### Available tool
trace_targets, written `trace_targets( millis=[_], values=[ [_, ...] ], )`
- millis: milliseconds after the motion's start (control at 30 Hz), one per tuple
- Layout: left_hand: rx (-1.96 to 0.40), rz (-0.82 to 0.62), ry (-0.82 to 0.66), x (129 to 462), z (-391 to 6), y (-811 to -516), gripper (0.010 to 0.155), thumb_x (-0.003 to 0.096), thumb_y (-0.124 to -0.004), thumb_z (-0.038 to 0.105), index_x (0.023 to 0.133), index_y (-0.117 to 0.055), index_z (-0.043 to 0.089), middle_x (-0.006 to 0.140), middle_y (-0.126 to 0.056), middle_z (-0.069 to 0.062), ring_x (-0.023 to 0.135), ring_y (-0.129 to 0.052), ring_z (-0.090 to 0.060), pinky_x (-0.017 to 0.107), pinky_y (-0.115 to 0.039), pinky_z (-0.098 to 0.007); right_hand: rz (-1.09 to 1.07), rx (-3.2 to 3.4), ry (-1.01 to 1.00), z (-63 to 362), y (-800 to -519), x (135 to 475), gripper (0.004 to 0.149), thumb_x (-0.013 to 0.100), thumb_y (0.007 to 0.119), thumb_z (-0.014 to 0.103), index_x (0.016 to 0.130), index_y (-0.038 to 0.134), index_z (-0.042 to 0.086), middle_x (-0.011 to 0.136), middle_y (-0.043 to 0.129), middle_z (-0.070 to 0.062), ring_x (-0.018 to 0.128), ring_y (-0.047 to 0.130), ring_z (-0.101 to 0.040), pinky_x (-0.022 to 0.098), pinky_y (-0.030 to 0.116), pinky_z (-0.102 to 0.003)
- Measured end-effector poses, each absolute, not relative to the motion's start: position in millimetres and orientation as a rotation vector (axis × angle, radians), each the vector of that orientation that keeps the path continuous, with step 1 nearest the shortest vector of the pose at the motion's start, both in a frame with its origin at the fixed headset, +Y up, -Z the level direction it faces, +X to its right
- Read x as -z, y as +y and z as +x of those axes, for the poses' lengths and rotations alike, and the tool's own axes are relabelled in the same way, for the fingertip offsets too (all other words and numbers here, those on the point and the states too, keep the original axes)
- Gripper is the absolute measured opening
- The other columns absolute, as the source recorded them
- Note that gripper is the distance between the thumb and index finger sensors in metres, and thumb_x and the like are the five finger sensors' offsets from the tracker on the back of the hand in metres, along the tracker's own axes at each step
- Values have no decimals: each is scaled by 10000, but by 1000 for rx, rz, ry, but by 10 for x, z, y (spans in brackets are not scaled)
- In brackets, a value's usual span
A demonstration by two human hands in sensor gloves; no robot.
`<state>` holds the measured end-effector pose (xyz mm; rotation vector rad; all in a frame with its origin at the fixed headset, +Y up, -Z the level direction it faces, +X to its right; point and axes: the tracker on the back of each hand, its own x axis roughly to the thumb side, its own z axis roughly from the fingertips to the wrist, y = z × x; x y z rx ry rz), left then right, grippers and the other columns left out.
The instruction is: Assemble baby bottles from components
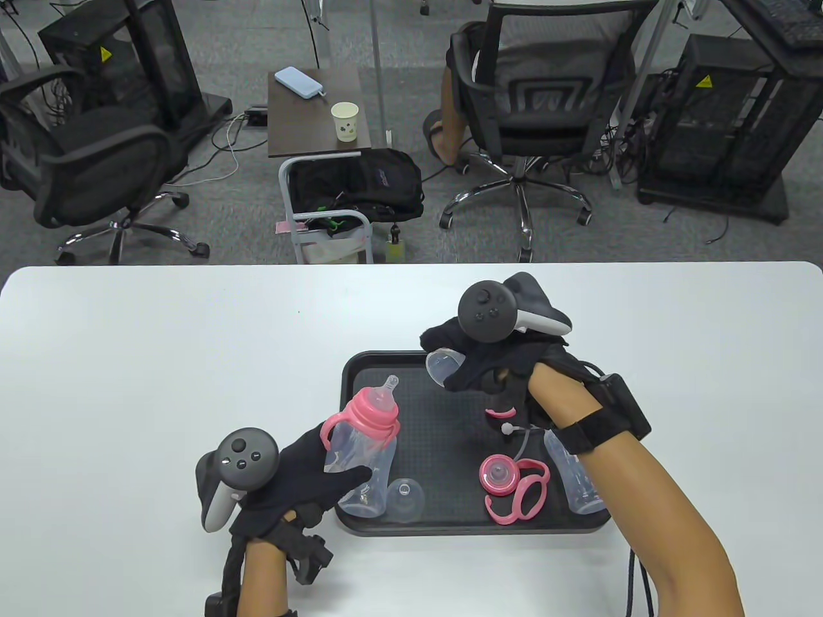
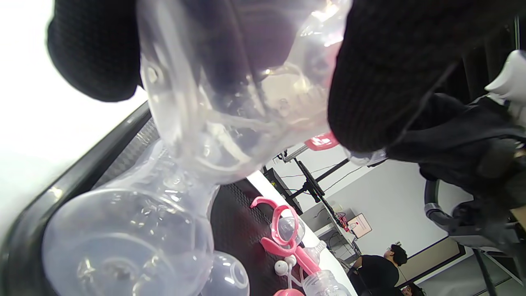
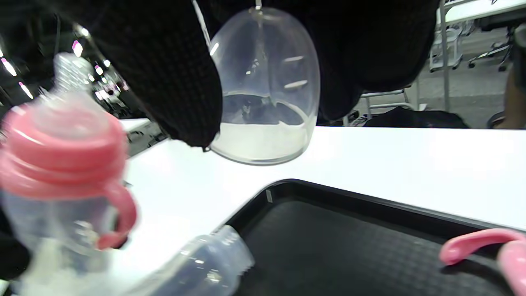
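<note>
My left hand (image 1: 325, 472) grips a clear bottle (image 1: 363, 443) fitted with a pink handled collar and a nipple (image 1: 389, 385), tilted above the tray's left side. Its base fills the left wrist view (image 2: 230, 102). It also shows in the right wrist view (image 3: 61, 164). My right hand (image 1: 463, 373) holds a clear dome cap (image 1: 442, 367) over the tray's far edge, up and right of the nipple. The cap's open end faces down in the right wrist view (image 3: 267, 90).
The black tray (image 1: 450, 520) holds a second clear bottle (image 2: 123, 230) lying at the left, a loose clear cap (image 1: 405, 498), a pink handled collar (image 1: 508, 485), a straw with a weight (image 1: 514, 429) and another bottle (image 1: 575, 479) at the right.
</note>
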<state>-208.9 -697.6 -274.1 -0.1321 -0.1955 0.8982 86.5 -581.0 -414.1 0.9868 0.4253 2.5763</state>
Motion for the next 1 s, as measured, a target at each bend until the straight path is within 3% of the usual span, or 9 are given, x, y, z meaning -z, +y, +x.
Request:
trace_targets(
  millis=[333,700,1000],
  values=[
    [-866,-148,-225,2730,-1992,-6957,922,414,-952,664,1157,-625,225,1085,-773,-101,921,-862,-430,486,-900,-474,1033,-2235,450,870,-5525,3900,744,462,1003,322,1074,623,133,1074,683,-283,806,871,-497,565,781,-588],
    [-835,-153,-274,2708,-1866,-6918,920,413,-952,662,1157,-625,231,1087,-771,-100,927,-857,-428,492,-897,-475,1089,-2245,628,597,-5798,3796,744,469,994,330,1078,618,126,1072,685,-288,795,876,-497,544,789,-575],
    [-854,-83,-289,2704,-1884,-6936,924,406,-950,650,1158,-600,243,1115,-743,-86,950,-847,-424,490,-869,-484,1074,-2162,585,592,-5879,3762,792,460,992,356,1088,589,91,1069,694,-282,776,904,-473,535,811,-555]
  ],
)
